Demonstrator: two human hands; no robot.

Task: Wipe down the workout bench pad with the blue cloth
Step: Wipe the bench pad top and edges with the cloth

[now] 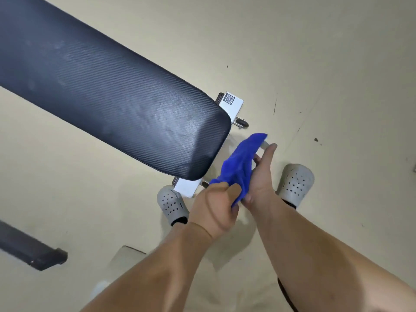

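Note:
The long black textured bench pad runs from the upper left down to its rounded end near the middle of the head view. Just off that end, over the floor, a bright blue cloth hangs bunched between both hands. My left hand pinches its lower edge. My right hand lies against the cloth's right side with fingers stretched along it. The cloth is clear of the pad, a short way to its right.
A white bench foot bar with a QR label and a small wheel pokes out under the pad's end. My two grey perforated clogs stand on the beige floor. A dark bar lies at the lower left.

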